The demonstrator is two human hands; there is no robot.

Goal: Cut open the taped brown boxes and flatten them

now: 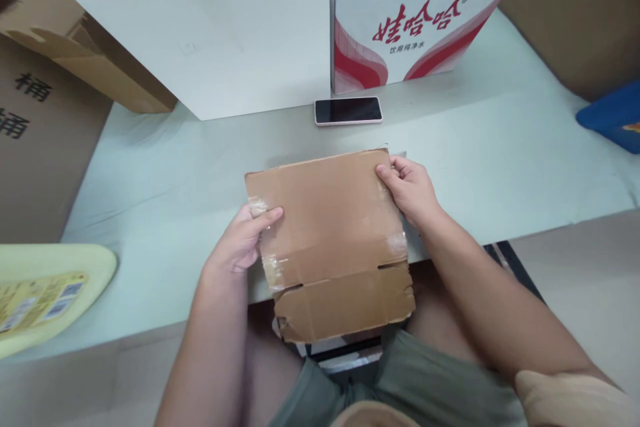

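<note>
While some phone chills upper-centre, I see left hand and right hand gripping beat-up cardboard mid-frame.

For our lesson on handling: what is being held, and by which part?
A brown cardboard piece, by its side edges: left hand at the left edge, right hand near the far right corner.

The one view looks out from the person's head, facing forward and steeply down across the table. It sits close above the shorts at six o'clock and near the cardboard piece mid-view. The white box at eleven o'clock and the printed carton at one stand farther from the lens, both cut by the top edge.
</note>
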